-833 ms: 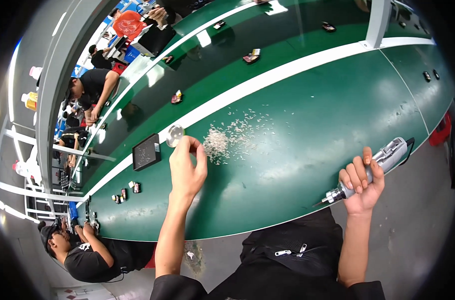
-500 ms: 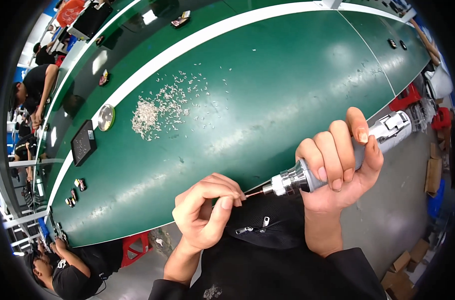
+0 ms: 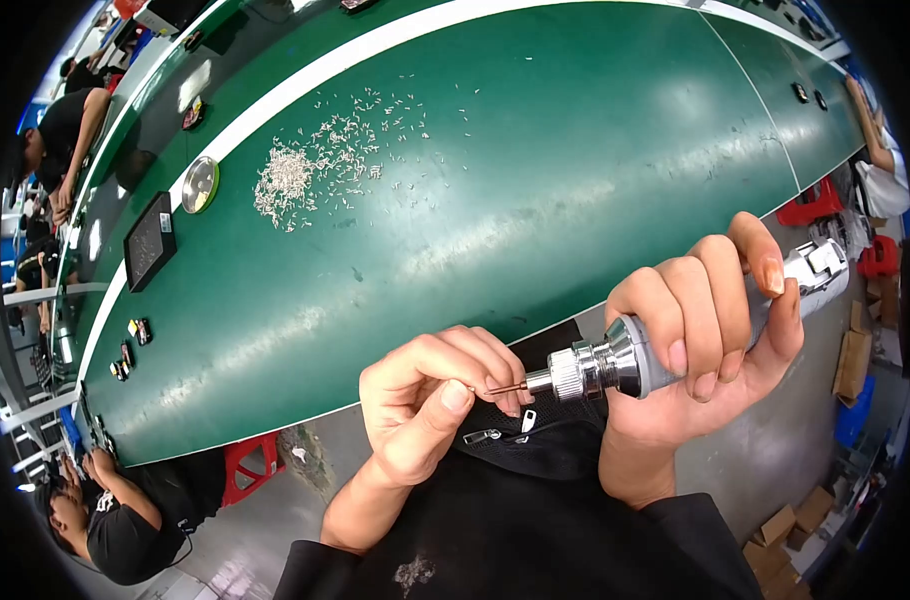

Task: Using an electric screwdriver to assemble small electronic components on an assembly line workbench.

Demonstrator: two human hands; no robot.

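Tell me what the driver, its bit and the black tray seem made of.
Driver: polished metal at the ribbed collar, judging by bright highlights; grey body perhaps plastic or painted metal.
Bit: likely metal, thin and straight with a coppery sheen.
Black tray: probably plastic, dark and fairly matte.

In the right hand (image 3: 700, 330), the grey cylindrical screwdriver (image 3: 630, 358) has a smooth plastic-looking body and a shiny chromed metal nose; its thin coppery metal bit (image 3: 510, 388) gleams beside the left hand (image 3: 425, 400). Beyond both hands, the long green tabletop (image 3: 535, 200) looks glossy, faintly scuffed. Below them, the black woven-cloth pouch (image 3: 550, 465) is matt, its silver zip pulls (image 3: 528, 421) polished metal
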